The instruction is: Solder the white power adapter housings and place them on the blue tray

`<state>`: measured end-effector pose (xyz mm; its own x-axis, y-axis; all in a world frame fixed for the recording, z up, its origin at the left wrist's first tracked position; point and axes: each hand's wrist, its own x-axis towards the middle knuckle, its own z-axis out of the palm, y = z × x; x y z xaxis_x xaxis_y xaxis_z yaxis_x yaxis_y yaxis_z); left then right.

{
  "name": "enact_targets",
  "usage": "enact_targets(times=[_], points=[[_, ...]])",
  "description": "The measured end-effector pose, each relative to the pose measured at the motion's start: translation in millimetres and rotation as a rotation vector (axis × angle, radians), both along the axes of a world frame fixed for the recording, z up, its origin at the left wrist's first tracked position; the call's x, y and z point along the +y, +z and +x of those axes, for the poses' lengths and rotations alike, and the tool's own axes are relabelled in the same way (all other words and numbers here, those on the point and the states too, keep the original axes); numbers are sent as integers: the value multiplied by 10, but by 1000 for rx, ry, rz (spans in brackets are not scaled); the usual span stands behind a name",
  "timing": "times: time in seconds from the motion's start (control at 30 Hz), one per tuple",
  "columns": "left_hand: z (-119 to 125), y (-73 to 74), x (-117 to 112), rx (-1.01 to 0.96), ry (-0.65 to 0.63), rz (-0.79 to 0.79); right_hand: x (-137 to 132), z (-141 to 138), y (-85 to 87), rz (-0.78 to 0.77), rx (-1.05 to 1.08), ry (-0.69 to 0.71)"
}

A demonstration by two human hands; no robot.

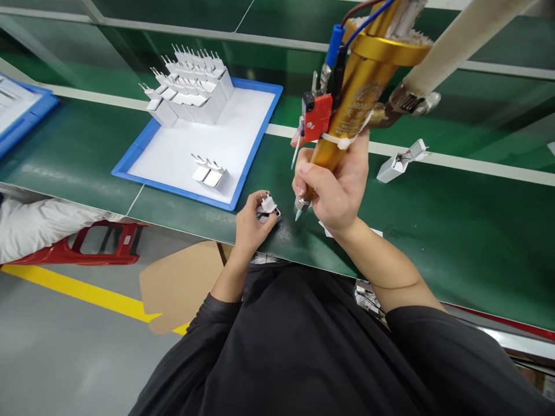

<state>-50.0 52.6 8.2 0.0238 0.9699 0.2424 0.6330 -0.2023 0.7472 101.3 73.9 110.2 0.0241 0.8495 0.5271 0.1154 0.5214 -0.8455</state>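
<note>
My left hand (249,226) is closed around a small white charger plug (268,204), its two pins pointing up, just above the table's near edge. Part of its casing is hidden by my fingers. My right hand (340,196) grips a gold dispensing gun (353,98) that slants down from the upper right. A red switch (318,117) is strapped to the gun's side. The pale nozzle tip (298,215) points down near the tabletop, to the right of the plug and apart from it.
A blue-rimmed tray (173,192) holds rows of white chargers (199,86) and a few nearer ones (210,175). An open charger case (392,167) lies at right. Another blue tray (30,128) is at far left. Cardboard (182,283) and a red stool (108,245) sit below.
</note>
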Motion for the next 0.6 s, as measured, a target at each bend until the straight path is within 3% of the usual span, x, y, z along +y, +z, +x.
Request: enact_targets(times=[0.17,0.27,0.37,0.6], points=[[-141,119,-30,301,-199,89,-7,-6,0,1,15,13],[-223,191,-78,363,-307,87,0,-6,6,-1,41,28],[-228,189,-119,367,-260,111,20,-1,17,-10,50,18],[-101,18,-188,270,-11,94,57,43,62,-60,71,66]])
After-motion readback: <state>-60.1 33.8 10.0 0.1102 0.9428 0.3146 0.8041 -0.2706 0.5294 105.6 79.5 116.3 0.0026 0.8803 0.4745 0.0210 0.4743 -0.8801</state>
